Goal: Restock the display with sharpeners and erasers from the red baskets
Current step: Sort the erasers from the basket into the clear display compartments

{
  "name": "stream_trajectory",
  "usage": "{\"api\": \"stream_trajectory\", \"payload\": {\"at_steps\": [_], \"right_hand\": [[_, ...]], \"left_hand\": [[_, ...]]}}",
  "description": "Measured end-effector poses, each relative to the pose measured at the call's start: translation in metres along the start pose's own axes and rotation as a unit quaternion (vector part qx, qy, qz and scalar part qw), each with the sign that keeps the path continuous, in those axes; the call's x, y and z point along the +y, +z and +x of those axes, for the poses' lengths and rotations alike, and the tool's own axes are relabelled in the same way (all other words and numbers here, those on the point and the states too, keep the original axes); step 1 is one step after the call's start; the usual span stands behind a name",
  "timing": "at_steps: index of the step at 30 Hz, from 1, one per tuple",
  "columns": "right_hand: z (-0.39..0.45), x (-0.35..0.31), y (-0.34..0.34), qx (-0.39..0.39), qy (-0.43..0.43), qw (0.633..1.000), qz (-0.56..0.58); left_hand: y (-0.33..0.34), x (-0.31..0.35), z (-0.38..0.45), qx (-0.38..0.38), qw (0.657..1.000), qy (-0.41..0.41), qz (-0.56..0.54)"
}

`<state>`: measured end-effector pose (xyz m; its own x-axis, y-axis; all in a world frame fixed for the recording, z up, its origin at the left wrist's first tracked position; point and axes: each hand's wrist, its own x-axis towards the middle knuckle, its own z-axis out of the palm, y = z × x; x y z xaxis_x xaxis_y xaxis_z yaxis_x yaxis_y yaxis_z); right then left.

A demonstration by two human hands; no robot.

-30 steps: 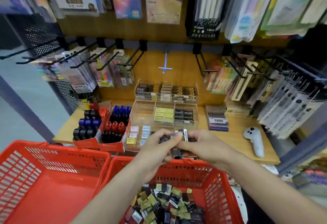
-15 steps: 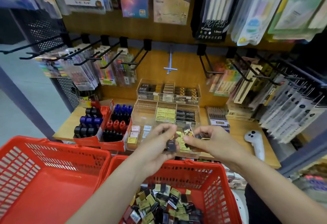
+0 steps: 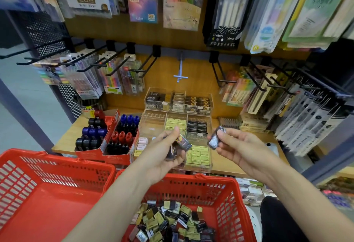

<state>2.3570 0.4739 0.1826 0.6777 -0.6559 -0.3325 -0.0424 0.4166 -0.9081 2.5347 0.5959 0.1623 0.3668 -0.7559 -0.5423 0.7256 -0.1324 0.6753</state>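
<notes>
mid-restock rn, sorting step imo. left hand [image 3: 168, 155] grips a small stack of dark erasers [image 3: 182, 143] at centre frame, right hand [image 3: 235, 146] pinches one dark eraser [image 3: 215, 140] just right of centre, both over the clear tray [image 3: 191, 127] on the counter [image 3: 229, 163]. lots more in the red basket [image 3: 226, 194] at bottom centre. next prob: match it w/ the black compartment & drop it in flat.
</notes>
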Motion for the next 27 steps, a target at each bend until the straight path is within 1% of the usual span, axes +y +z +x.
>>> {"api": "stream_trajectory", "payload": {"at_steps": [2,4,8,10,13,14,16,18,21,23,25,27], "right_hand": [[0.001,0.000,0.001,0.004,0.002,1.000,-0.005],[0.002,0.000,0.005,0.011,0.000,1.000,0.013],[0.002,0.001,0.009,0.009,-0.018,0.999,0.035],[0.000,0.001,0.010,-0.019,-0.044,0.998,0.029],[-0.005,0.000,0.011,-0.092,-0.074,0.993,0.019],[-0.006,-0.001,0.011,-0.106,-0.084,0.991,0.002],[-0.007,0.000,0.011,-0.099,-0.116,0.986,-0.060],[-0.007,0.002,0.010,-0.083,-0.148,0.978,-0.125],[-0.006,0.003,0.008,-0.085,-0.177,0.961,-0.195],[-0.004,0.005,0.007,-0.081,-0.168,0.966,-0.176],[-0.001,0.007,0.008,-0.060,-0.141,0.981,-0.121],[0.001,0.008,0.010,-0.056,-0.114,0.990,-0.062]], "left_hand": [[0.002,-0.003,-0.003,-0.009,1.000,-0.028,-0.006],[0.005,-0.008,-0.004,-0.028,0.999,-0.046,-0.004],[0.012,-0.012,-0.006,-0.062,0.997,-0.035,0.015],[0.012,-0.012,-0.007,-0.073,0.997,-0.027,0.024],[0.013,-0.011,-0.008,-0.100,0.995,-0.022,0.020],[0.013,-0.009,-0.009,-0.104,0.994,-0.020,0.015],[0.014,-0.005,-0.010,-0.114,0.993,-0.017,0.009],[0.012,-0.003,-0.010,-0.125,0.992,-0.009,0.032],[0.009,-0.001,-0.011,-0.151,0.986,-0.003,0.068],[0.008,-0.002,-0.012,-0.158,0.984,0.002,0.087],[0.008,-0.003,-0.012,-0.163,0.981,0.013,0.107],[0.008,-0.004,-0.012,-0.163,0.979,0.025,0.123]]}}
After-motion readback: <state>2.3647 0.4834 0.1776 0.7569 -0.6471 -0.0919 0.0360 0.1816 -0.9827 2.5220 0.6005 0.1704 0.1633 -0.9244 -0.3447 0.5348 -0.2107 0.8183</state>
